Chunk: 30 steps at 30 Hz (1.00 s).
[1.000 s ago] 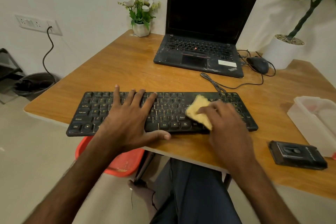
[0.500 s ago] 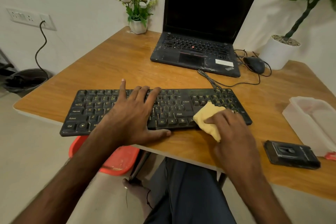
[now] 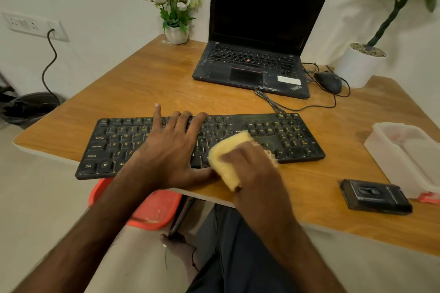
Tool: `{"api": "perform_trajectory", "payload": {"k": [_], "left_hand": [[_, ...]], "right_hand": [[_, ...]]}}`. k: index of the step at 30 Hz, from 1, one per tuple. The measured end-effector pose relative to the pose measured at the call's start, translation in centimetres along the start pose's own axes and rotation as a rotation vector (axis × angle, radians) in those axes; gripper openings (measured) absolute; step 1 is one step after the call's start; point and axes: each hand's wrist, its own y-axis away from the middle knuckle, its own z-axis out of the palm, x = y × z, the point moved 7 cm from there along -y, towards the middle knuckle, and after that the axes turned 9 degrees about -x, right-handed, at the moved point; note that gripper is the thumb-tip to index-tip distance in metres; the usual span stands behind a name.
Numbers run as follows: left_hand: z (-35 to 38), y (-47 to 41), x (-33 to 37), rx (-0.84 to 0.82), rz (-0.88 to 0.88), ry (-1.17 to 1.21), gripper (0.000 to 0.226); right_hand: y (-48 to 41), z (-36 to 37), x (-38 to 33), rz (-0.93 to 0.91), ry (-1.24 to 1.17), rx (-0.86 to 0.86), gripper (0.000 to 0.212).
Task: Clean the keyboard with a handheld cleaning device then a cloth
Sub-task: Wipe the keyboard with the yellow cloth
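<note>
A wooden tabletop (image 3: 147, 83) carried everything. At its far side stood an open black laptop (image 3: 262, 31) with a dark screen. A black keyboard (image 3: 292, 135) lay across the near part of the tabletop, close to the front edge, its cable running back toward the laptop. A white plastic container (image 3: 404, 150) sat well to the right of the keyboard.

The left hand (image 3: 166, 150) lay flat on the middle keys, its fingers straight and spread, holding nothing. The right hand (image 3: 250, 169), somewhat blurred, pressed a folded yellow cloth (image 3: 228, 150) onto the keys just right of centre, by the keyboard's front edge; its fingers curled over the cloth and gripped it. The left thumb lay right beside the cloth.

A black handheld cleaning device (image 3: 376, 196) lay flat on the tabletop near the front right edge, just before the container and apart from the keyboard. A black mouse (image 3: 328, 82) rested to the right of the laptop.
</note>
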Motion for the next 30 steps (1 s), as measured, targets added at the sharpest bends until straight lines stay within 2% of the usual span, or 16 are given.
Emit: {"api": "perform_trajectory", "payload": {"k": [4, 6, 9, 10, 14, 16, 19, 22, 24, 26, 30], "left_hand": [[0.2, 0.1, -0.3, 0.005, 0.016, 0.033, 0.13], [0.0, 0.1, -0.3, -0.008, 0.006, 0.038, 0.13], [0.0, 0.1, -0.2, -0.017, -0.009, 0.018, 0.127], [0.1, 0.1, -0.2, -0.021, -0.01, 0.015, 0.128], [0.4, -0.3, -0.4, -0.063, 0.007, 0.06, 0.141], [0.4, -0.4, -0.5, -0.068, 0.021, 0.092, 0.145], [0.3, -0.2, -0.5, -0.077, 0.022, 0.088, 0.152], [0.3, -0.2, -0.4, -0.088, 0.011, 0.049, 0.153], [0.3, -0.2, -0.4, -0.098, 0.005, 0.047, 0.151], [0.3, -0.2, -0.4, -0.103, 0.007, 0.041, 0.151], [0.2, -0.3, -0.3, -0.069, 0.035, 0.054, 0.144]], "right_hand": [[-0.7, 1.0, -2.0, -0.165, 0.008, -0.083, 0.04], [0.0, 0.1, 0.5, -0.116, 0.033, -0.091, 0.04], [0.8, -2.0, 4.8, 0.061, 0.057, -0.045, 0.052], [0.7, -2.0, 4.9, 0.049, 0.063, -0.046, 0.052], [-0.3, 0.1, -0.4, -0.272, 0.063, -0.086, 0.031], [-0.7, 0.7, -2.1, -0.366, 0.083, -0.092, 0.028], [-0.9, 0.3, -0.7, -0.387, 0.115, -0.114, 0.033], [0.5, -1.3, 3.5, -0.299, 0.097, -0.127, 0.048], [0.9, -2.2, 5.5, -0.246, 0.07, -0.132, 0.051], [0.5, -1.9, 4.5, -0.273, 0.068, -0.135, 0.048], [-1.0, 0.8, -1.4, -0.464, 0.089, -0.12, 0.036]]}}
